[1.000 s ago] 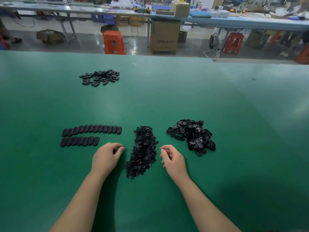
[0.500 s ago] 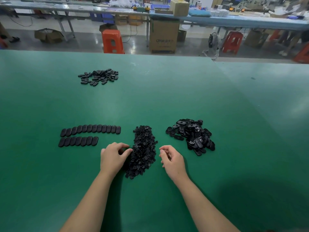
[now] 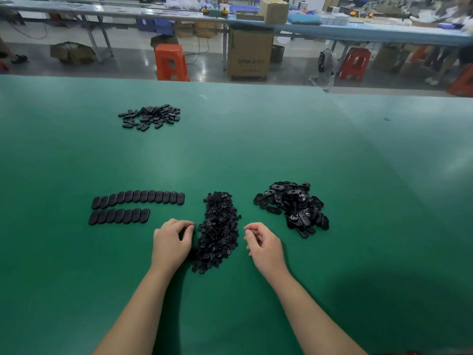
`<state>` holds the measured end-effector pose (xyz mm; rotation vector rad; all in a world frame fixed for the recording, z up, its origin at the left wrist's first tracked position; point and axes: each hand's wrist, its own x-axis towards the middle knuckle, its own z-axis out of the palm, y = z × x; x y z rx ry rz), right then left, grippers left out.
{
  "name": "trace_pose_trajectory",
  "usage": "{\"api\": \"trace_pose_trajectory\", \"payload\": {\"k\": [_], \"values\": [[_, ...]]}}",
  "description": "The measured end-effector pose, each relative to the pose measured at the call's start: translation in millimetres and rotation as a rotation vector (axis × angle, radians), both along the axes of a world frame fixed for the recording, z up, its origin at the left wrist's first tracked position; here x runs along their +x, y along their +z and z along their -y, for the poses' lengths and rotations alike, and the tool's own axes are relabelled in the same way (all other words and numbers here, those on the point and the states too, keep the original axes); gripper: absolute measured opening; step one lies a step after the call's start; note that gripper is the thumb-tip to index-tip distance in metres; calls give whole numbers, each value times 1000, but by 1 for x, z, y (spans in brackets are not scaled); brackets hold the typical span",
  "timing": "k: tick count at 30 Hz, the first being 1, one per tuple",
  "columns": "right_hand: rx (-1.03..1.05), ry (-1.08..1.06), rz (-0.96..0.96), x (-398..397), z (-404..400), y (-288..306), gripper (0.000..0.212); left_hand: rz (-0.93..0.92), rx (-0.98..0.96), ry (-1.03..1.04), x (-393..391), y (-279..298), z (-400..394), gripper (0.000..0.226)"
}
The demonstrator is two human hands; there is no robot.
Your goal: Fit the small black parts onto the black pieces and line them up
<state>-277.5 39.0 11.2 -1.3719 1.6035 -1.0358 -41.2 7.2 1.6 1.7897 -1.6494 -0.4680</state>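
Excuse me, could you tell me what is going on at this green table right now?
A person is assembling small black plastic parts at a green table. Both hands, fingers curled, flank a central heap of tiny black inserts: the left hand touches its edge, the right hand sits beside it. Loose black oval pieces are piled right; two neat rows of oval pieces lie left.

left hand [image 3: 172,240] shifted right, fingertips reaching small-parts pile [image 3: 219,231]

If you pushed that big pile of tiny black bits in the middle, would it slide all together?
Probably not: the pile of small black parts is loose pieces, so it would likely spread. They look tiny, so probably light and easy to scatter.
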Motion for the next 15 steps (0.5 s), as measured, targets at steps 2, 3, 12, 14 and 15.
{"api": "trace_pose_trajectory", "payload": {"k": [2,3,12,14,15], "values": [[8,-3,-1,0,0,1,16,2,16,-18,1,2,-1,8],[12,-4,-4,1,0,1,16,1,26,-21,1,2,-1,7],[21,-4,-16,2,0,2,18,-15,-4,14,-1,4,-2,10],[25,18,-27,1,0,3,18,-34,-17,33,-1,4,-2,13],[32,33,-34,0,1,5,17,-56,-19,46,-2,4,-2,14]]}}
